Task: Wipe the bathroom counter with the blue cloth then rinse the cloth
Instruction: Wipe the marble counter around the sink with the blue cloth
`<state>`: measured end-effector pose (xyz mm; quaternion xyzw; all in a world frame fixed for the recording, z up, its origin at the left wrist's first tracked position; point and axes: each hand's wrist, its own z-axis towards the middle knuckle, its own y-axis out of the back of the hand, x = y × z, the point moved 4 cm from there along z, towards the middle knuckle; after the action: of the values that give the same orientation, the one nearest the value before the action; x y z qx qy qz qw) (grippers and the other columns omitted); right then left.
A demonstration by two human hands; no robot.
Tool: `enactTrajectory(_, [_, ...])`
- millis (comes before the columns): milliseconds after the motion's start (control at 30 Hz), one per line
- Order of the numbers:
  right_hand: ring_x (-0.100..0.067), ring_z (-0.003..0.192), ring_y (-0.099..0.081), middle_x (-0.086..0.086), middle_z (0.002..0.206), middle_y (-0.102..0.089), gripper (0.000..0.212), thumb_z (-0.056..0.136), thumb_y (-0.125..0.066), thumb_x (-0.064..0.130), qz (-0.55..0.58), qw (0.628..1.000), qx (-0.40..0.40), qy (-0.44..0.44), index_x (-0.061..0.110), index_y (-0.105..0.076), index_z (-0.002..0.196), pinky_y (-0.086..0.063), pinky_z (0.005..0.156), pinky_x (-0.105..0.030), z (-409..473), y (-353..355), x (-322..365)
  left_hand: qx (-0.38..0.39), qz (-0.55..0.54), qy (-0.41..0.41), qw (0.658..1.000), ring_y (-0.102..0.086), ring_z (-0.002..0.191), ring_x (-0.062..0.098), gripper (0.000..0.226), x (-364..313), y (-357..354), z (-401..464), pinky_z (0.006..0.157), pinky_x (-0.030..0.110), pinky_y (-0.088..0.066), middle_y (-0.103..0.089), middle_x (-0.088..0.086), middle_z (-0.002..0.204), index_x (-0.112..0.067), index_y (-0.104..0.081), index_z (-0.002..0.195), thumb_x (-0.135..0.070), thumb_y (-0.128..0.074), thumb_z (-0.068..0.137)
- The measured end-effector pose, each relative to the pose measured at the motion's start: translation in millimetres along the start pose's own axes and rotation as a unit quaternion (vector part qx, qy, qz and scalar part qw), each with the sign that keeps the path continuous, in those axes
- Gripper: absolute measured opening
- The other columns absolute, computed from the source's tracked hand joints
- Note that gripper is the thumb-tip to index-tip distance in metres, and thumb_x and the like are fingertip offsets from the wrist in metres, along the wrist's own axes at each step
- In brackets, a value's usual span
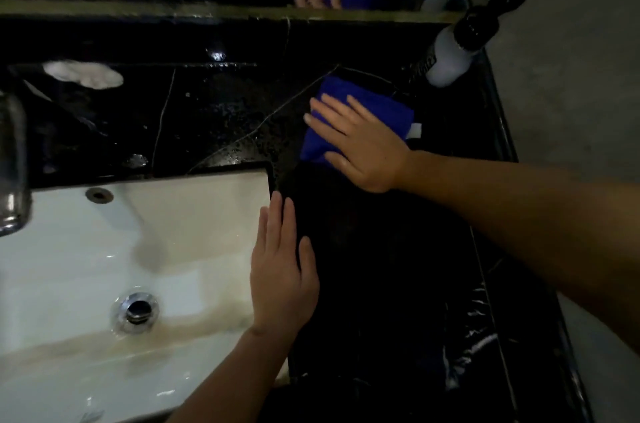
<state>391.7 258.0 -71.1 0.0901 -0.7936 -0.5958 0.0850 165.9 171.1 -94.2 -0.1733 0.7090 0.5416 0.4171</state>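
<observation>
— Black counter (221, 117), wet and speckled, is seen right of a white sink (69, 266). Where is the cloth (360, 100) found?

— At the far right, near a spray bottle (450, 58), pressed flat under the right hand (363, 148); nothing is gripped, the fingers are spread.

— And the left hand (280, 270)?

— Laid flat and empty across the sink's right rim, fingers extended.

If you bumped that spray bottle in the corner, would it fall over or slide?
The spray bottle would probably tip rather than slide: it looks tall and narrow, with a bulky black trigger head on top. The counter shows water droplets, so its base might also skid a little. It stands close to the counter's right edge, just beyond the cloth, so a hard knock could send it off.
</observation>
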Motion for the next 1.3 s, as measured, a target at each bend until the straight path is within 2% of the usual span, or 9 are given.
enactTrajectory(67, [-0.022, 0.157, -0.002, -0.005, 0.170, -0.009, 0.063, 0.105, -0.029, 0.044, -0.003, 1.000, -0.008, -0.005, 0.021, -0.014, 0.162, -0.003, 0.127, -0.045, 3, 5, 4, 0.000, -0.011, 0.014, 1.000, -0.015, 0.157, 0.018, 0.060, -1, 2, 0, 0.123, 0.030, -0.018, -0.009, -0.014, 0.167, -0.020, -0.026, 0.160, -0.037, -0.029, 0.102])
enactTrajectory(200, [-0.023, 0.157, -0.010, -0.005, 0.169, -0.016, 0.063, 0.103, -0.027, 0.044, 0.071, 0.972, -0.055, -0.217, 0.020, -0.020, 0.161, -0.013, 0.125, -0.051, -56, -12, 71, -0.003, -0.046, 0.033, 0.998, -0.018, 0.156, 0.015, 0.059, -3, 7, 0, 0.122, 0.018, -0.012, -0.018, -0.011, 0.166, -0.019, -0.033, 0.158, -0.037, -0.025, 0.102])
enactTrajectory(433, [-0.030, 0.152, -0.027, -0.009, 0.165, -0.021, 0.062, 0.100, -0.033, 0.040, 0.130, 0.920, -0.009, -0.370, 0.015, -0.028, 0.156, -0.020, 0.119, -0.053, -256, -76, 263, 0.025, -0.014, 0.048, 0.998, -0.011, 0.157, 0.017, 0.055, -7, 6, -4, 0.123, 0.024, -0.011, -0.013, -0.005, 0.171, -0.019, -0.025, 0.160, -0.025, -0.030, 0.106])
enactTrajectory(533, [-0.028, 0.152, -0.023, -0.006, 0.166, -0.018, 0.059, 0.105, -0.012, 0.044, 0.143, 0.902, 0.020, -0.406, 0.018, -0.017, 0.158, -0.020, 0.118, -0.053, -253, -79, 265, 0.023, -0.020, 0.059, 0.998, -0.011, 0.157, 0.016, 0.056, -4, 5, -4, 0.122, 0.022, -0.009, -0.012, -0.006, 0.171, -0.020, -0.022, 0.161, -0.027, -0.028, 0.106])
enactTrajectory(633, [-0.028, 0.155, -0.017, -0.008, 0.168, -0.018, 0.063, 0.103, -0.026, 0.043, 0.141, 0.881, -0.038, -0.450, 0.016, -0.020, 0.160, -0.018, 0.123, -0.054, -199, -62, 203, 0.013, -0.040, 0.046, 0.998, -0.012, 0.157, 0.015, 0.058, -3, 3, -3, 0.121, 0.015, -0.007, -0.014, -0.006, 0.170, -0.019, -0.025, 0.160, -0.032, -0.023, 0.104])
enactTrajectory(833, [-0.026, 0.157, -0.008, -0.009, 0.169, -0.013, 0.065, 0.103, -0.023, 0.043, 0.065, 0.948, -0.076, -0.302, 0.017, -0.015, 0.161, -0.008, 0.126, -0.051, -62, -24, 73, -0.012, -0.074, 0.020, 0.997, -0.016, 0.157, 0.019, 0.054, 3, 1, -1, 0.126, 0.027, -0.016, -0.018, -0.001, 0.168, -0.012, -0.031, 0.157, -0.027, -0.027, 0.106])
enactTrajectory(1100, [-0.029, 0.157, -0.007, -0.011, 0.169, -0.012, 0.060, 0.106, -0.028, 0.039, -0.035, 0.991, -0.009, 0.132, 0.018, -0.016, 0.161, 0.000, 0.126, -0.046, 33, 19, 6, -0.029, -0.101, 0.012, 0.994, -0.021, 0.156, 0.017, 0.053, -2, 5, -5, 0.124, 0.027, -0.020, -0.022, -0.008, 0.167, -0.021, -0.029, 0.158, -0.017, -0.036, 0.106])
enactTrajectory(1200, [-0.026, 0.157, -0.007, -0.007, 0.170, -0.013, 0.060, 0.105, -0.028, 0.040, -0.037, 0.994, -0.002, 0.098, 0.021, -0.016, 0.161, 0.000, 0.127, -0.045, 46, 9, 11, -0.023, -0.110, 0.052, 0.992, -0.024, 0.155, 0.019, 0.055, 8, 0, 6, 0.125, 0.032, -0.023, -0.026, -0.009, 0.165, -0.022, -0.024, 0.160, -0.022, -0.035, 0.106])
enactTrajectory(1300, [-0.023, 0.155, -0.018, -0.003, 0.167, -0.024, 0.060, 0.103, -0.029, 0.042, 0.056, 0.979, -0.086, -0.175, 0.023, -0.027, 0.159, -0.013, 0.125, -0.050, 8, 1, 43, -0.024, -0.126, 0.057, 0.990, -0.026, 0.154, 0.019, 0.056, 2, 5, 2, 0.124, 0.042, -0.025, -0.029, -0.002, 0.166, -0.018, -0.024, 0.160, -0.028, -0.034, 0.106])
